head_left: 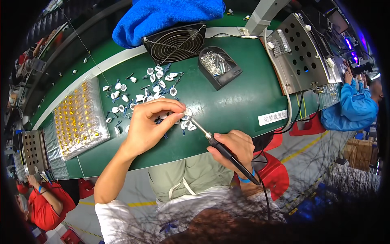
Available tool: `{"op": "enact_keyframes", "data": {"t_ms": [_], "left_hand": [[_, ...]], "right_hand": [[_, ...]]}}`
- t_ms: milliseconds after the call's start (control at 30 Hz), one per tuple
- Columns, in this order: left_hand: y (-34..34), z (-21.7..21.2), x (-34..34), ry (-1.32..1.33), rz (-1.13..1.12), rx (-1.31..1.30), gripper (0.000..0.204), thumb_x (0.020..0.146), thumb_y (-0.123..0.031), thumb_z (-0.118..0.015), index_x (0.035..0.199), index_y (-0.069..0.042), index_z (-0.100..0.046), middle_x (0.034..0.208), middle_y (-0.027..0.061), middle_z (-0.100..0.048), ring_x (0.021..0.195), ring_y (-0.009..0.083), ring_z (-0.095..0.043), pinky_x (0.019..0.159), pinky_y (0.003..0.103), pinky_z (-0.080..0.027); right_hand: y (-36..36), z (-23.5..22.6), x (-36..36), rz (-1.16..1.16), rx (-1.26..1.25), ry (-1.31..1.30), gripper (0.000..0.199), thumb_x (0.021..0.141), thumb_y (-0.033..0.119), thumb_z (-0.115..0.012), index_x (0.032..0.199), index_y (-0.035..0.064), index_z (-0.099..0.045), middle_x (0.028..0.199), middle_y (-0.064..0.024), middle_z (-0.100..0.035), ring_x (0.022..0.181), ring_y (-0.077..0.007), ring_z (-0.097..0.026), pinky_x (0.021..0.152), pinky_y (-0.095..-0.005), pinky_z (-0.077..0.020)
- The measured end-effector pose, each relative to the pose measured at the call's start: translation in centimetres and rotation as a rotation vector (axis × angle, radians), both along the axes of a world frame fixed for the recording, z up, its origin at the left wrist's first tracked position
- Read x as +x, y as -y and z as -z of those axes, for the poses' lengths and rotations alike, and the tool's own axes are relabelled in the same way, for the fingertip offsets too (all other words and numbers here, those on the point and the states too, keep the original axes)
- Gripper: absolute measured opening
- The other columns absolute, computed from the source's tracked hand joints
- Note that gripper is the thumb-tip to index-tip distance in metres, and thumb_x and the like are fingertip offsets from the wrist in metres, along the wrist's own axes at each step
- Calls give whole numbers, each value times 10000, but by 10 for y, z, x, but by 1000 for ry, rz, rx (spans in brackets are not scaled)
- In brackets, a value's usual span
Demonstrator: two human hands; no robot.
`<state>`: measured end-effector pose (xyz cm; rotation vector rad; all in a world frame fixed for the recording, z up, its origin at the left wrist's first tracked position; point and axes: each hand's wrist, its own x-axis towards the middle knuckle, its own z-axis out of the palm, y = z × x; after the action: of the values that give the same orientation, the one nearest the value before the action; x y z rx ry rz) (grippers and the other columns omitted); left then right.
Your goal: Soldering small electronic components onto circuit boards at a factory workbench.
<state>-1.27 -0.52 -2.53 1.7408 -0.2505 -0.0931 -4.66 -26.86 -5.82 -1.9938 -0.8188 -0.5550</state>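
Observation:
My left hand (146, 124) is closed in a pinch, thumb and forefinger meeting on a small white part (187, 111) mostly hidden by the fingertips. My right hand (237, 147) grips the black handle of a soldering iron (222, 149). The iron's metal tip reaches up to the left, at or very close to the pinched part; contact is hard to tell. Beyond and beneath my left hand, many small white oval parts (157, 88) with dark mesh faces and blue tails lie loose on the green table (239, 110).
A black bin (220, 83) of small metal pieces stands beyond my hands, beside a black fan (175, 44) and blue towel (162, 18). Left is a clear tray (99, 122) of gold-coloured parts; right, a perforated metal box (298, 75) with cables. Co-workers sit at both sides.

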Motion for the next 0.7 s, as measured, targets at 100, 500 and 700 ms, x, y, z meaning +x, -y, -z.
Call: {"op": "enact_keyframes", "data": {"t_ms": [100, 500, 700], "left_hand": [[0, -1, 1, 7, 9, 19, 115, 915, 23, -736, 1028, 30, -755, 1107, 123, -753, 1007, 175, -716, 847, 286, -592], [2, -2, 2, 33, -7, 67, 105, 909, 13, -746, 1013, 23, -761, 1082, 112, -760, 979, 166, -721, 820, 280, -587], [2, 0, 2, 43, -9, 53, 106, 905, 19, -747, 1010, 22, -760, 1075, 114, -761, 974, 168, -723, 825, 284, -591]], "right_hand": [[-1, -1, 1, -14, -2, 20, 408, 711, 129, -914, 1034, -12, -708, 776, -110, -709, 599, -250, -644, 563, -344, -505], [0, 2, 1, -41, -5, 22, 426, 735, 136, -917, 1076, 1, -701, 849, -112, -741, 639, -245, -671, 564, -333, -505], [0, 1, 1, -46, -9, 16, 429, 736, 136, -916, 1085, 8, -703, 859, -111, -742, 651, -245, -676, 570, -335, -507]]}}
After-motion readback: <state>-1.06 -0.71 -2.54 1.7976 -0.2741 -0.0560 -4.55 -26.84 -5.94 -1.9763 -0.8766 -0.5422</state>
